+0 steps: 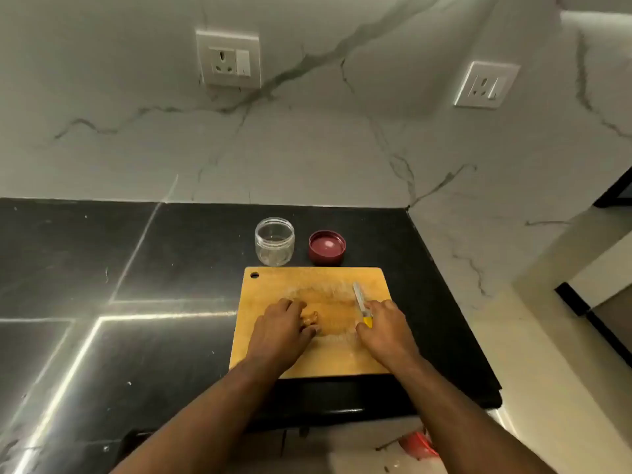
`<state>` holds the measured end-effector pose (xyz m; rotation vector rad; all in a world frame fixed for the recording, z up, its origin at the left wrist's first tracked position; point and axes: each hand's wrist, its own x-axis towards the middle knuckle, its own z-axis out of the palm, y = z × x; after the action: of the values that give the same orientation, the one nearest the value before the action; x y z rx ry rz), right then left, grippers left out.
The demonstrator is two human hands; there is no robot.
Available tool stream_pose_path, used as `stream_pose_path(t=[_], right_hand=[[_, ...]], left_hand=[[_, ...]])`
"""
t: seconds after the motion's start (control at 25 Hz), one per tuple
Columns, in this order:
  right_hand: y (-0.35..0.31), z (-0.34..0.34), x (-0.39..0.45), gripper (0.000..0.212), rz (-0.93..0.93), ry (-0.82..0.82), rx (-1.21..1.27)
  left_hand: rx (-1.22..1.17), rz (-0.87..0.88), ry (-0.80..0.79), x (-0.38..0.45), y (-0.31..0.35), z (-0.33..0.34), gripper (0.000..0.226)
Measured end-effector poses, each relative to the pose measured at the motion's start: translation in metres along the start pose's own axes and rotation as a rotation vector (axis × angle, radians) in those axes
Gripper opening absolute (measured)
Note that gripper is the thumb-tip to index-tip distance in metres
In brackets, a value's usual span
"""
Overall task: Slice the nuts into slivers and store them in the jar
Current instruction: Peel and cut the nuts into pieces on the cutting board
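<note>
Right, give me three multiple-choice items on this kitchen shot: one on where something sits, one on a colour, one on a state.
1. Where does the lid lie?
A. on the jar
B. on the counter, right of the jar
C. on the cutting board

2. What colour is the knife handle?
A. yellow
B. black
C. green

3. What state is the jar in?
A. closed and full
B. tipped on its side
C. upright, open, looks empty

Answers:
1 B: the lid rests on the black counter beside the jar, behind the cutting board.
2 A: yellow shows where the right hand grips the knife.
3 C: the jar's mouth is uncovered, and nothing shows through its clear wall.
</note>
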<state>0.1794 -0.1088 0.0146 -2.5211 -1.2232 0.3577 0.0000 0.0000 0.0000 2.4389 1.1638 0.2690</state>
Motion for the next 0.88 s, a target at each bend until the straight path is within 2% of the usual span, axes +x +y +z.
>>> stream_pose_path(t=[0.24, 0.36, 0.6, 0.76, 0.88], right_hand=[[0.016, 0.0, 0.015, 0.04, 0.003, -0.032, 0.091], [0.017, -0.006, 0.024, 0.04, 0.007, -0.013, 0.114], [0.024, -0.006, 0.042, 0.043, -0.147, -0.094, 0.079], [0.033, -0.016, 0.043, 0.04, 0.014, -0.124, 0.591], [0.022, -0.021, 0.032, 0.031, 0.199, -0.257, 0.94]], left_hand=[[-0.187, -0.085, -0.006, 0.007, -0.006, 0.011, 0.036], [-0.245, -0.147, 0.025, 0.006, -0.002, 0.009, 0.036], [-0.346, -0.275, 0.035, 0.009, 0.001, 0.003, 0.033], [-0.524, -0.392, -0.05, 0.019, 0.001, -0.007, 0.034], [-0.603, -0.458, -0.085, 0.032, 0.001, -0.014, 0.034]])
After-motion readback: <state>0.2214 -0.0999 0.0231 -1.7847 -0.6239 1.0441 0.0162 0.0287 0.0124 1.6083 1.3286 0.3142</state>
